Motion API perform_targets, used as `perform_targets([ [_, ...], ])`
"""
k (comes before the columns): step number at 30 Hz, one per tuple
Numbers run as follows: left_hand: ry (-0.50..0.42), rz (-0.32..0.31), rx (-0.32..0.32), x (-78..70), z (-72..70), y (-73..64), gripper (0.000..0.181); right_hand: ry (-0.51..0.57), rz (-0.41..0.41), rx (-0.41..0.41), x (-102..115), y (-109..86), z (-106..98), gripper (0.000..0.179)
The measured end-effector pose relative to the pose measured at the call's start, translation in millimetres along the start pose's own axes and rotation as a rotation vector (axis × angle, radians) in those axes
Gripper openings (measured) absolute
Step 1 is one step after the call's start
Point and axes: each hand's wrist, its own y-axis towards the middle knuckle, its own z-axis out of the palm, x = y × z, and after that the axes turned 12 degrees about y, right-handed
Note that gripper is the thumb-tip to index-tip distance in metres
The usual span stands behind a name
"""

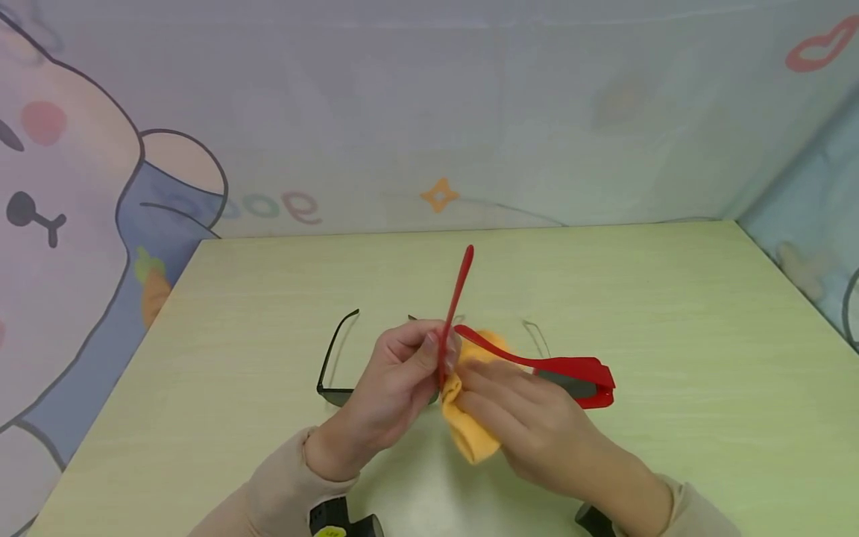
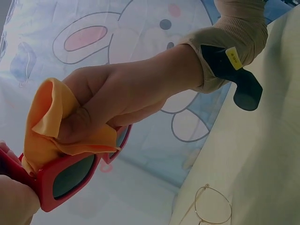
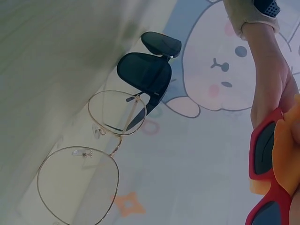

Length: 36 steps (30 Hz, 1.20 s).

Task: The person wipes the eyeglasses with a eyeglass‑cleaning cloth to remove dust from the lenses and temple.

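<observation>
In the head view, red sunglasses (image 1: 584, 368) with dark lenses are held up over the table, arms unfolded. My left hand (image 1: 403, 373) grips one end of the frame by the arm's hinge, the thumb against the red plastic. My right hand (image 1: 530, 418) holds a yellow-orange cloth (image 1: 475, 440) against the sunglasses. The left wrist view shows the cloth (image 2: 44, 122) bunched over the frame's upper edge, pinched by the right thumb and fingers. In the right wrist view the cloth (image 3: 286, 150) covers part of the red front (image 3: 255, 154) beside a lens.
Black sunglasses (image 3: 143, 72) and thin gold-rimmed glasses (image 3: 77, 187) lie on the table beyond my hands, arms unfolded. From the head, my left hand partly hides the black sunglasses (image 1: 337, 396). A printed cloth backdrop (image 1: 510, 119) hangs behind the table's far edge.
</observation>
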Motion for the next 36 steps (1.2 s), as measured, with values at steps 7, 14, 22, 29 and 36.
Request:
perform_targets([
  [7,0.025,-0.005,-0.018,2.3,-2.3,-1.4,0.013,0.060,-0.066,0.042,-3.1,-7.2,-1.9,0.019],
  [14,0.046,0.003,-0.024,1.4,-6.0,-1.1,0.014,-0.020,-0.052,0.058,-0.3,-10.3,-4.6,0.020],
  [22,0.047,-0.023,-0.036,-1.6,-6.6,-2.1,0.015,-0.070,-0.018,0.038,0.9,-8.7,-9.4,0.022],
  [29,0.041,-0.030,-0.011,-0.6,-2.0,-2.9,0.016,-0.016,0.064,0.059,0.5,-6.7,-5.3,0.024],
  [36,0.036,-0.014,-0.026,1.9,-1.1,-2.2,0.016,0.022,0.020,0.081,0.3,-5.6,0.2,0.022],
])
